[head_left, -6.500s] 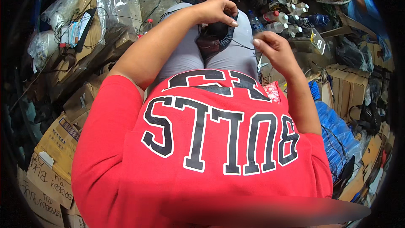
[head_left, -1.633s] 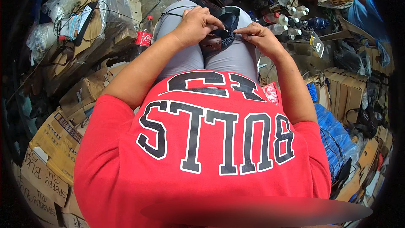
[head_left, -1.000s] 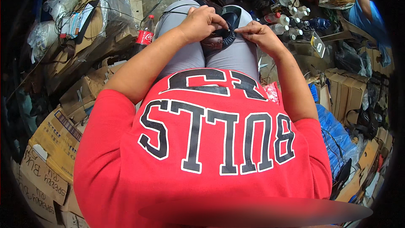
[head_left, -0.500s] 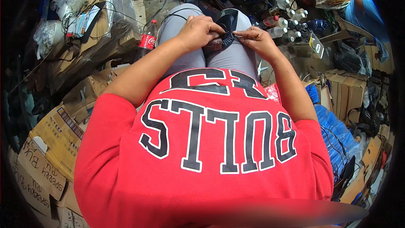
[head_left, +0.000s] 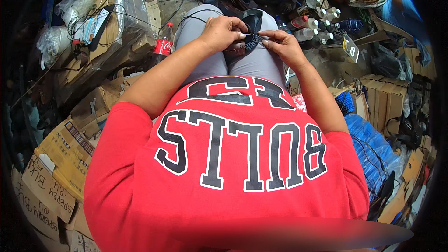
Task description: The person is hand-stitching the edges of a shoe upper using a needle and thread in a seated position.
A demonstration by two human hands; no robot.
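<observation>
Black shoe (head_left: 253, 20) beneath and between left hand (head_left: 221, 32) and right hand (head_left: 284, 46); each grip pinched closed, contents unclear.

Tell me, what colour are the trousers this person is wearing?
The trousers look plain light grey, showing best in the head view.

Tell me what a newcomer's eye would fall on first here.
Probably the bright red shirt with large black lettering, filling the lower middle. Then the left hand and right hand, close together above it at a dark, shoe-like piece over the grey trousers. Clustered bottles stand out at upper right.
</observation>
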